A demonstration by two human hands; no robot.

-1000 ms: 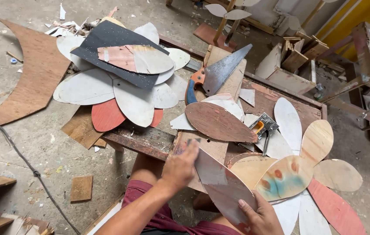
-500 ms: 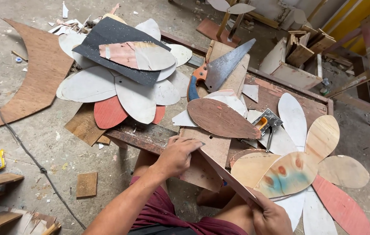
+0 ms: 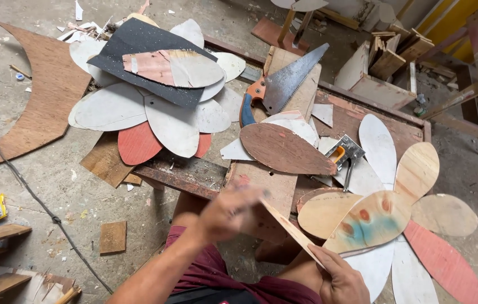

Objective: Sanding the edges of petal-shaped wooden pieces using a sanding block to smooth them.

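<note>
Head view. The left hand (image 3: pixel 230 211) is blurred; it lies against the upper end of a thin wooden piece (image 3: pixel 290 229) seen edge-on, fingers curled about that end, though the blur hides how tightly they close. The right hand (image 3: pixel 340 278) is at the bottom edge of the view, its fingers wrapped round the lower end of the same piece, which slants from the left hand down to the right, just in front of the near edge of the bench (image 3: pixel 194 174) and above the person's lap in dark red shorts (image 3: pixel 216 273).

On the bench, just beyond the left hand, lies a brown leaf-shaped board (image 3: pixel 286 149). Behind it a handsaw (image 3: pixel 284 84) with an orange and blue handle rests on a plank, blade toward the far edge. Right of the brown board sits a staple gun (image 3: pixel 344 153).

At the bench's right end, petal-shaped boards (image 3: pixel 419 169) fan out in white, plain wood and red; the nearest, with teal and orange blotches (image 3: pixel 371 222), touches the held piece. At the left end a second fan of white and red petals (image 3: pixel 163 121) lies under a black sheet (image 3: pixel 137 42).

On the floor (image 3: pixel 53 180) at left are a large curved brown offcut (image 3: pixel 42 101), a dark cable (image 3: pixel 30 194) and a small wood square (image 3: pixel 113 236).
</note>
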